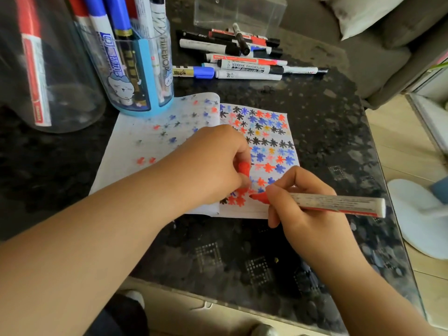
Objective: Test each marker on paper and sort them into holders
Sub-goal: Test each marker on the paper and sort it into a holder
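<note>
Two bare hands work over the dark speckled stone surface (242,251). At about four o'clock, the right hand (308,214) has its fingers curled tight round a white-barrelled red marker (339,203); that grip is closed on the barrel, which lies nearly level with its flat end pointing to three o'clock. The marker's red tip (254,197) touches the open white notebook (135,151) at the lower edge of its right page, just beside a cluster of red star marks.

Just at nine o'clock of the tip, the left hand (213,163) rests on the notebook's fold, its fingers curled in a closed grip round a small red marker cap (244,168). The right page is crowded with rows of red, blue, black and a few orange stars; the left page shows fainter ones.

Farther off, at eleven o'clock, a clear cylindrical holder with a light blue base and a cartoon print (138,76) stands touching the notebook's top left corner, holding blue, red and white markers upright. At ten o'clock stands a larger clear glass jar (72,93) with a red-labelled marker inside.

At twelve o'clock a loose pile of capped whiteboard markers (242,59), black, red and blue, lies on the surface. Beyond it sits a clear plastic box (240,13).
</note>
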